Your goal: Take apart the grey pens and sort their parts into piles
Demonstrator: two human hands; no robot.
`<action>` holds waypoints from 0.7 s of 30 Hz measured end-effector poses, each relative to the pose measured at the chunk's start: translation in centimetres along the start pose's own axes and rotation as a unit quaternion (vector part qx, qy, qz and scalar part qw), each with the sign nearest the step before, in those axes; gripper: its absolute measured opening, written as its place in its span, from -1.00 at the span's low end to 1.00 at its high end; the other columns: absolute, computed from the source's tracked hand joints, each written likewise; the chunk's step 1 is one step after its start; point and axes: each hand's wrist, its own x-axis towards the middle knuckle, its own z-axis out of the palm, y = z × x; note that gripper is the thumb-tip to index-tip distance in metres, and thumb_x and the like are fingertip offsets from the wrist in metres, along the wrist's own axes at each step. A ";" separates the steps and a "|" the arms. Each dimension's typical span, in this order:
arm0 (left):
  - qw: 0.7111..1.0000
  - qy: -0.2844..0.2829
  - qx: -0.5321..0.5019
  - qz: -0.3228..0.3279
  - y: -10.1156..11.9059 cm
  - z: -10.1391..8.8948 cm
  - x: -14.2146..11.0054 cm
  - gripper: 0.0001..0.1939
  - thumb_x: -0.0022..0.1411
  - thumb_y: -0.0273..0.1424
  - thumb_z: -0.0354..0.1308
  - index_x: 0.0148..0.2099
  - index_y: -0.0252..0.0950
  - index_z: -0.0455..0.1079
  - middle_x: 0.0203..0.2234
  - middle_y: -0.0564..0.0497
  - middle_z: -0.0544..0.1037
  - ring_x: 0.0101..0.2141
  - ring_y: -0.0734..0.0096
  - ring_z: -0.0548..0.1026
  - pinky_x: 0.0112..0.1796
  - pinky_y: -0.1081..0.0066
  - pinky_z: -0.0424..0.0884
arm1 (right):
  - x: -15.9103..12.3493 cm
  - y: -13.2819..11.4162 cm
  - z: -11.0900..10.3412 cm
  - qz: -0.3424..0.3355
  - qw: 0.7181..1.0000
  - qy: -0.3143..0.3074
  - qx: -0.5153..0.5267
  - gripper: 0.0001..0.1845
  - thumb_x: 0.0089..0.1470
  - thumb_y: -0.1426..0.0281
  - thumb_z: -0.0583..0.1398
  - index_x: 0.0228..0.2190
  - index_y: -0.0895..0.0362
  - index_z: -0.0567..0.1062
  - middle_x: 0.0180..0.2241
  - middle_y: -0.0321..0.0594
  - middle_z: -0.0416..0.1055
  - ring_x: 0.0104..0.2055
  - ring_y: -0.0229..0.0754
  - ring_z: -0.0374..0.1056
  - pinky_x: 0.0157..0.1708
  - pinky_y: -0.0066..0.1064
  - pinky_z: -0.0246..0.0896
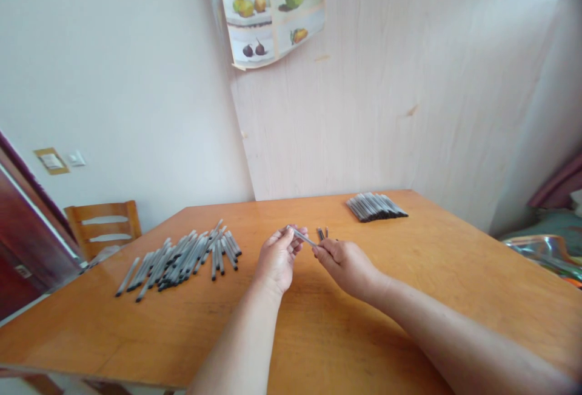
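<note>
A translucent grey pen (304, 237) spans the gap between my two hands, above the middle of the table. My left hand (279, 255) pinches its far left end between thumb and fingers. Closed around its other end is my right hand (348, 266), which hides that tip. Just behind the right hand lie a few dark, thin pen pieces (320, 233), partly covered by it. A loose heap of pens (186, 258) with black ends spreads to the left of my left hand. At the back right, more pens (375, 207) lie side by side in a neat pile.
The wooden table (150, 334) reaches back to the wall. A wooden chair (107, 225) stands beyond its left edge. Fruit pictures (275, 19) are taped to the wall. A clear plastic bag or container (541, 249) sits past the right edge.
</note>
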 end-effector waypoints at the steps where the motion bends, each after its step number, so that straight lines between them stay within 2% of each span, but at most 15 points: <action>1: 1.000 0.003 -0.001 0.000 0.0 0.0 0.0 -0.76 0.07 -0.37 0.27 -0.22 -0.33 0.36 -0.33 -0.12 0.60 -0.31 0.42 0.54 -0.25 0.44 0.29 | 0.0 -0.1 -0.1 0.003 1.000 0.000 -0.012 -0.57 0.25 0.12 -0.06 -0.44 0.10 0.41 -0.52 -0.20 0.43 -0.48 -0.24 0.28 -0.46 -0.43 -0.09; 9: 0.999 0.041 0.000 -0.006 0.1 0.3 -0.1 -0.84 0.11 -0.42 0.22 -0.24 -0.35 0.35 -0.35 -0.13 0.60 -0.35 0.44 0.53 -0.29 0.47 0.30 | 0.0 -0.9 -0.2 0.003 0.990 -0.001 -0.138 -0.57 0.27 0.13 -0.11 -0.38 0.09 0.41 -0.46 -0.13 0.48 -0.47 -0.20 0.33 -0.48 -0.39 -0.18; 14: 0.998 0.063 0.004 -0.011 0.1 0.2 0.0 -0.85 0.12 -0.43 0.22 -0.24 -0.35 0.36 -0.38 -0.12 0.60 -0.37 0.45 0.53 -0.32 0.48 0.29 | 0.2 -1.0 0.0 -0.005 0.987 0.000 -0.160 -0.57 0.27 0.13 -0.10 -0.37 0.11 0.41 -0.45 -0.10 0.49 -0.48 -0.20 0.33 -0.48 -0.38 -0.17; 17: 0.999 0.049 0.000 -0.007 0.3 -0.3 0.2 -0.86 0.11 -0.43 0.23 -0.26 -0.34 0.37 -0.38 -0.11 0.60 -0.36 0.45 0.53 -0.30 0.47 0.29 | 0.4 -1.0 0.1 -0.002 0.996 0.000 -0.094 -0.58 0.25 0.13 -0.07 -0.40 0.11 0.42 -0.48 -0.14 0.45 -0.47 -0.22 0.30 -0.47 -0.39 -0.12; 19: 1.000 0.023 0.000 -0.015 0.7 -0.6 0.3 -0.86 0.11 -0.43 0.23 -0.26 -0.35 0.38 -0.35 -0.12 0.60 -0.34 0.44 0.53 -0.28 0.46 0.30 | 0.4 -0.9 0.0 -0.005 1.000 -0.008 0.004 -0.58 0.24 0.13 -0.05 -0.42 0.12 0.43 -0.50 -0.19 0.41 -0.47 -0.24 0.27 -0.46 -0.41 -0.07; 21: 1.000 0.000 0.008 -0.028 1.4 -0.8 0.3 -0.86 0.11 -0.42 0.24 -0.27 -0.35 0.38 -0.33 -0.13 0.60 -0.31 0.42 0.53 -0.26 0.45 0.31 | 0.4 -0.9 0.0 0.012 0.991 -0.026 0.132 -0.56 0.22 0.09 -0.03 -0.43 0.12 0.45 -0.57 -0.27 0.32 -0.51 -0.28 0.20 -0.49 -0.43 -0.05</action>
